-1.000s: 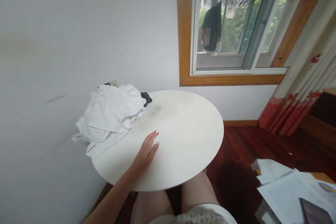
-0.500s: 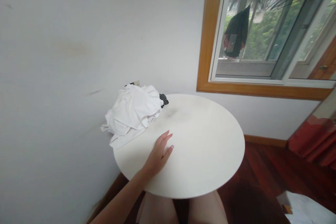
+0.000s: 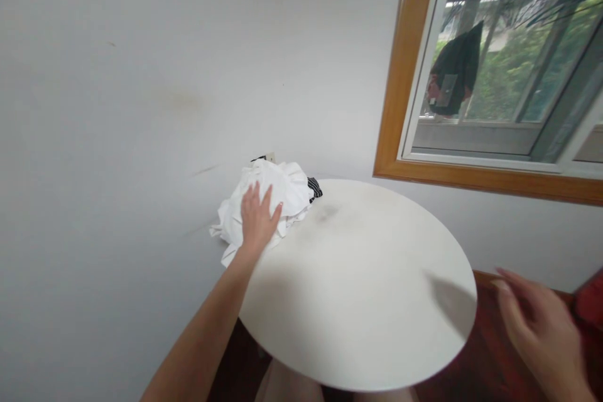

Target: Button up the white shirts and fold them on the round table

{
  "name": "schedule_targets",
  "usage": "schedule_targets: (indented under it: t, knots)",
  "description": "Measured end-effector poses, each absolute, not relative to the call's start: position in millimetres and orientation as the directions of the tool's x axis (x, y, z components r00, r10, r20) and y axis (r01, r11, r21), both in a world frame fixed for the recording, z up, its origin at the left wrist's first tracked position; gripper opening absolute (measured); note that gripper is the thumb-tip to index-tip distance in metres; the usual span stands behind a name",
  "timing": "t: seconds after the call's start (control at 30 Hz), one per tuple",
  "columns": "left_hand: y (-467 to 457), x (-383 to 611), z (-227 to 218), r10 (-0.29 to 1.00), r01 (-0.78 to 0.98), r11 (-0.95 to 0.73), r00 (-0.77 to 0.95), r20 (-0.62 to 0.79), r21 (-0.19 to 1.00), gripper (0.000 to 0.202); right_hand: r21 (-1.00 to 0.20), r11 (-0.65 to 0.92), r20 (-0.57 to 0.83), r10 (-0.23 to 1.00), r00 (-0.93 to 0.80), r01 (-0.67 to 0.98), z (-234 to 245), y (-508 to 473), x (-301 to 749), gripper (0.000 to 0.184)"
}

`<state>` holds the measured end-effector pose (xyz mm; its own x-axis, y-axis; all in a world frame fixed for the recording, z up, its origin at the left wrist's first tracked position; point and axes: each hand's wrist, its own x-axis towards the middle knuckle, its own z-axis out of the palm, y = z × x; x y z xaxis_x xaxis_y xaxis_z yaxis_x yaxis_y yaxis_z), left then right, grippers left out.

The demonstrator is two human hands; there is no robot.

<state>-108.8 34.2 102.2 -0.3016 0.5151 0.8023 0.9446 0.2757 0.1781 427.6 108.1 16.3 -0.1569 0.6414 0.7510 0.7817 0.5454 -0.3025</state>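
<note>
A heap of white cloth (image 3: 282,191) lies at the far left edge of a round white table (image 3: 367,289), against the wall. A bit of black striped fabric (image 3: 315,188) sticks out from under the heap. My left hand (image 3: 257,218) lies flat on the white cloth with its fingers spread, holding nothing. My right hand (image 3: 541,326) hovers at the lower right, beside the table's right edge, fingers apart and blurred by motion, with nothing in it.
A plain white wall (image 3: 141,107) stands behind the table. A wood-framed window (image 3: 409,75) is at the upper right, with a dark garment (image 3: 455,72) hanging outside. A dark red wooden floor (image 3: 485,364) shows below the table edge.
My left hand has moved from the bare tabletop forward onto the white cloth. My right hand has come into view at the lower right. The view has turned to the left.
</note>
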Motion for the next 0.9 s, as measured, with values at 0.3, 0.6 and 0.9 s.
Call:
schedule_targets:
  t: [0.3, 0.6, 0.9]
  knots:
    - [30.1, -35.4, 7.5, 0.934, 0.98, -0.175, 0.136, 0.33, 0.093, 0.064, -0.143, 0.714, 0.096, 0.699, -0.708, 0.686, 6.6, 137.0, 249.9, 0.069]
    - [26.0, -40.6, -2.8, 0.939, 0.978, -0.153, 0.098, 0.33, 0.143, 0.064, -0.14, 0.698, 0.059, 0.714, -0.698, 0.702, 5.5, 137.5, 254.0, 0.073]
    - [24.4, -38.0, 1.3, 0.959, 0.979, -0.143, 0.102, 0.263, 0.142, 0.065, -0.144, 0.697, 0.052, 0.714, -0.698, 0.702, 4.0, 138.1, 253.5, 0.075]
